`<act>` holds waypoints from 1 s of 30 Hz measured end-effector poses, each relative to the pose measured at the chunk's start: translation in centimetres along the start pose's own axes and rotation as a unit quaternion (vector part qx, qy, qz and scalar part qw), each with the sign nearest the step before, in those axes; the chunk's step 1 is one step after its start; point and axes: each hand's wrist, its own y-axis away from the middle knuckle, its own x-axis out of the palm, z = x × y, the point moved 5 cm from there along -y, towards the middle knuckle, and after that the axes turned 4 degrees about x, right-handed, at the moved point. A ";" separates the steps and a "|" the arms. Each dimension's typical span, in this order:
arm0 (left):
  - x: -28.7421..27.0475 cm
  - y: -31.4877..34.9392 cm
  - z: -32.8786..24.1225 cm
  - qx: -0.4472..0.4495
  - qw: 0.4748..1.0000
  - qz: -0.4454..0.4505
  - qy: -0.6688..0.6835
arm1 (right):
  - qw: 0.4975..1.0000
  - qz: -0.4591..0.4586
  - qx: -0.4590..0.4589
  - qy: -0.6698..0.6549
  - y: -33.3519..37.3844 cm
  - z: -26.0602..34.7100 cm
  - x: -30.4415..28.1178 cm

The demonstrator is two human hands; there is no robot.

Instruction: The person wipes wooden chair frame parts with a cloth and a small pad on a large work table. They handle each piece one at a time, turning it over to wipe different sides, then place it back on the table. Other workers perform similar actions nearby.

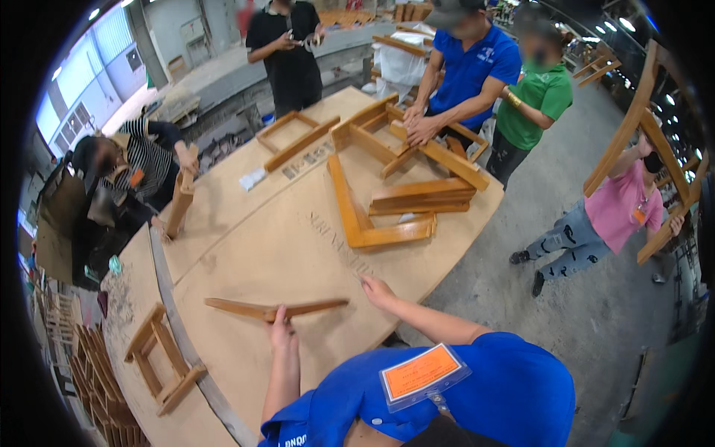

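My left hand (281, 329) is closed around the middle of a shallow V-shaped wooden chair part (242, 306), lifted near the front of the worktable (261, 246). Its two arms spread left and right of my fingers. Over the table's right front edge, my right hand (380, 292) reaches forward with its fingers drawn together; whatever sits between the fingertips, if anything, is too small to make out. Beyond that hand lie an L-shaped wooden piece (345, 201) and a stack of wooden bars (424, 197).
Across the table a person in blue (477, 67) handles a wooden frame (372, 138). At left, someone in stripes (153, 160) grips a wooden part (181, 201). A small frame (164, 357) lies front left. At right, a person in pink (622, 201) carries a large frame (633, 112).
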 end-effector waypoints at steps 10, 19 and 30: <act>3.7 0.8 3.3 -0.033 0.995 -0.026 -0.091 | 0.981 -0.068 -0.168 0.071 4.9 4.7 0.2; 3.7 1.9 2.8 -0.126 0.991 0.035 -0.039 | 0.976 -0.097 -0.191 0.031 2.8 10.5 4.2; 6.9 -3.9 -3.7 -0.194 0.972 0.132 -0.008 | 0.988 -0.117 -0.087 -0.052 -4.3 1.8 0.7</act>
